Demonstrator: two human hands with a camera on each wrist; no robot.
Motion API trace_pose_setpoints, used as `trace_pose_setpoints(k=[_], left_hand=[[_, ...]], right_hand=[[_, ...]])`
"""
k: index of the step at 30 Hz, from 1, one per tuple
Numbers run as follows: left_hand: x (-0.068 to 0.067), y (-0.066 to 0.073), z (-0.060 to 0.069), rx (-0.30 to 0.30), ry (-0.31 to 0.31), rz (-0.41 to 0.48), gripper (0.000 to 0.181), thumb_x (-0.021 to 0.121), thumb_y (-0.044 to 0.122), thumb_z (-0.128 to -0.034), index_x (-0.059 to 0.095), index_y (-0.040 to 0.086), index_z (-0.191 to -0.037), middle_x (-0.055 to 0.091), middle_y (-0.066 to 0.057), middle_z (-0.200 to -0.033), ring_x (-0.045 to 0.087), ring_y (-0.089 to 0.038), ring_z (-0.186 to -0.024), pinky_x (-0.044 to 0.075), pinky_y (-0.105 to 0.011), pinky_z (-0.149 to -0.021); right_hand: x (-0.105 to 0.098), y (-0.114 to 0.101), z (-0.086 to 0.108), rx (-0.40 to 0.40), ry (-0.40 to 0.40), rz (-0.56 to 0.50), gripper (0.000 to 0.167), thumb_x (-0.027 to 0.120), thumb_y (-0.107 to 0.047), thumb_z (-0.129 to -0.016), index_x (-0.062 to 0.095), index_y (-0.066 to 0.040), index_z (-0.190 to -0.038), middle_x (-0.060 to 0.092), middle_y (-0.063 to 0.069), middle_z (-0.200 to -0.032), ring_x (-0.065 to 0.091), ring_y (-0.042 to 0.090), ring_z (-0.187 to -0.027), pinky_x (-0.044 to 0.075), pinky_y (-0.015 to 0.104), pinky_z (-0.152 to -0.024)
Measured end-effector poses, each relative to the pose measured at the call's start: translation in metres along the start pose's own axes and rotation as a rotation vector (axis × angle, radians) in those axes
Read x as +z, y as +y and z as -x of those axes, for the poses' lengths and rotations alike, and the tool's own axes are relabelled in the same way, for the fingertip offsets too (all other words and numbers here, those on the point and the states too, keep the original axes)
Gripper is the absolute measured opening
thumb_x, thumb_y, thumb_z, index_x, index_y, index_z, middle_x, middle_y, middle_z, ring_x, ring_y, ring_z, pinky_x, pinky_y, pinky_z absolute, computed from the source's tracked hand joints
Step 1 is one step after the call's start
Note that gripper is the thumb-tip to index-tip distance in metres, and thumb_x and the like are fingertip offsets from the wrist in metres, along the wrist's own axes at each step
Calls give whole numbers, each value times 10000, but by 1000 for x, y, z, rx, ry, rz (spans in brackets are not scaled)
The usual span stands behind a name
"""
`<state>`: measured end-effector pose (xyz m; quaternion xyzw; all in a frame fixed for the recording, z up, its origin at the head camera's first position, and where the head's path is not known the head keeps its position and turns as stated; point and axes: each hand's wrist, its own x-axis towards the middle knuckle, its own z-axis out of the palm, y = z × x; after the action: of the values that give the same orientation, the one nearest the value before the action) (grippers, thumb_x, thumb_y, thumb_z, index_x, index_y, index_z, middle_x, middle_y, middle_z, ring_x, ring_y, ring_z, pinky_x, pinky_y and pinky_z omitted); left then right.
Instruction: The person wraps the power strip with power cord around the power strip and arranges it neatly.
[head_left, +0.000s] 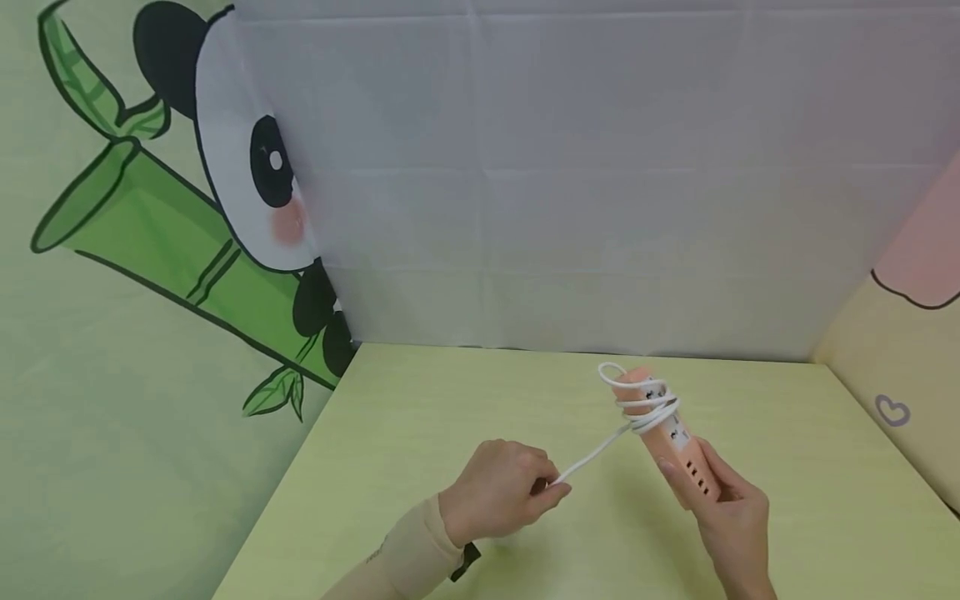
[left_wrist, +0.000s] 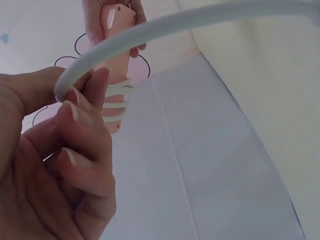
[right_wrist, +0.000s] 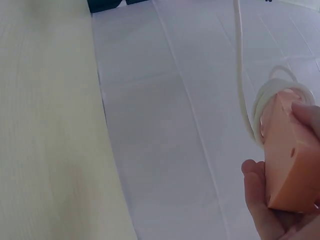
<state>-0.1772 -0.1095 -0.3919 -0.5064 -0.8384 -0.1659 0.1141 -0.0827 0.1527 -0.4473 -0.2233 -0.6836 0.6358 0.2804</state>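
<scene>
A peach-coloured power strip (head_left: 678, 454) is held tilted above the table, its lower end gripped by my right hand (head_left: 731, 521). White cord (head_left: 651, 408) winds several times round the strip's upper part, and a small loop sticks out at the top. From the coils the cord runs down to the left, where my left hand (head_left: 510, 487) pinches it between thumb and fingers. Close up in the left wrist view, the cord (left_wrist: 165, 26) arcs past the pinching fingertips (left_wrist: 82, 117). The right wrist view shows the strip's end (right_wrist: 290, 165) between thumb and fingers.
Beneath both hands lies a pale yellow-green tabletop (head_left: 420, 400). A whitish sheet (head_left: 570, 183) hangs behind it. On the left wall is a panda and bamboo picture (head_left: 187, 217); a cream and pink panel (head_left: 900, 358) stands at the right.
</scene>
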Motion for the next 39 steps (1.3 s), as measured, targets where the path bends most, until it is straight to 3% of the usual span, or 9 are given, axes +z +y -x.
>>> trace_pose_setpoints(k=[5, 15, 23, 30, 39], left_hand=[[-1, 3, 8, 28, 54, 2, 223, 701, 317, -946, 736, 244, -739, 513, 177, -616, 334, 107, -521, 247, -69, -482], [-3, 7, 19, 21, 80, 27, 197, 704, 292, -921, 722, 251, -728, 483, 198, -607, 326, 107, -515, 256, -76, -484], [-4, 7, 27, 37, 67, 10, 184, 710, 289, -893, 716, 262, -712, 478, 212, -594, 322, 110, -509, 250, -82, -480], [-1, 8, 29, 40, 44, 10, 177, 706, 287, -883, 719, 277, -707, 482, 220, -590, 311, 112, -509, 244, -82, -486], [0, 8, 33, 26, -40, 3, 156, 710, 305, -873, 727, 280, -719, 481, 232, -572, 305, 104, -509, 245, -85, -477]], right_hand=[[10, 1, 11, -78, 134, 91, 595, 878, -150, -797, 659, -101, -1348, 689, -196, -1074, 657, -14, -791, 554, 159, -585], [21, 4, 28, -334, 263, 161, 558, 900, -53, -742, 718, -93, -1268, 681, -256, -1009, 605, -44, -653, 462, 119, -495], [24, 3, 37, -353, 319, 232, 577, 928, -102, -716, 733, -144, -1257, 663, -270, -1020, 597, -62, -705, 458, 84, -546], [20, 0, 36, -375, 353, 220, 588, 929, -72, -703, 737, -161, -1252, 646, -316, -1000, 589, -58, -692, 447, 74, -547], [14, -4, 35, -399, 387, 208, 578, 925, -35, -692, 749, -154, -1229, 641, -332, -969, 583, -68, -669, 438, 65, -546]])
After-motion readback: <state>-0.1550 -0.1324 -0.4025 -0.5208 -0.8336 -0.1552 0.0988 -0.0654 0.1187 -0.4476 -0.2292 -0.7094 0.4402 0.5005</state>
